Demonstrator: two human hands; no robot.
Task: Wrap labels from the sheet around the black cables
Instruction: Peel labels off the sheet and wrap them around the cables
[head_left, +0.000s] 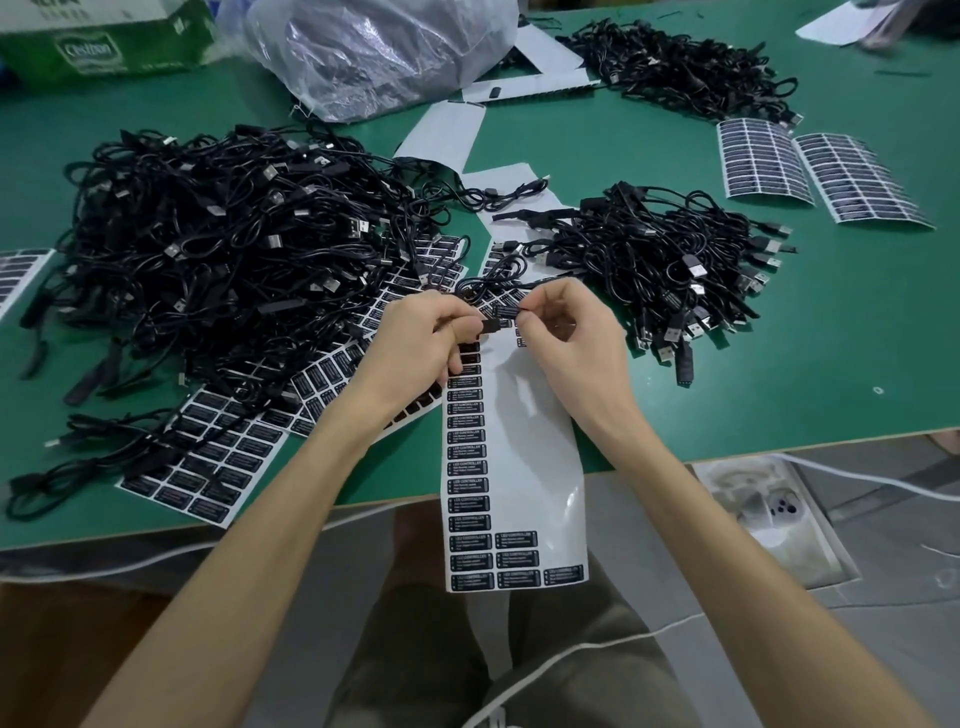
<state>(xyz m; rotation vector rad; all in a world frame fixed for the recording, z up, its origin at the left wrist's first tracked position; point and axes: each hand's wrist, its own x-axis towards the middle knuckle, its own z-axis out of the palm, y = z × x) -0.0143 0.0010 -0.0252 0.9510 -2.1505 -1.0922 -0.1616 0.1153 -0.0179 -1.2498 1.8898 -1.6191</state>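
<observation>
My left hand (423, 338) pinches the small black controller block of a black cable (488, 326), whose cord loops away behind my fingers. My right hand (569, 332) holds a black label (506, 312) by its edge against that block. Both hands hover over a long white label sheet (519, 457) that hangs over the table's front edge, with one column of black labels left on its left side and a few at the bottom.
A big heap of black cables (218, 244) lies on the left and a smaller heap (670, 265) on the right of the green table (831, 338). More label sheets (208, 457) lie under the left heap and at the far right (815, 166). A plastic bag (374, 52) sits behind.
</observation>
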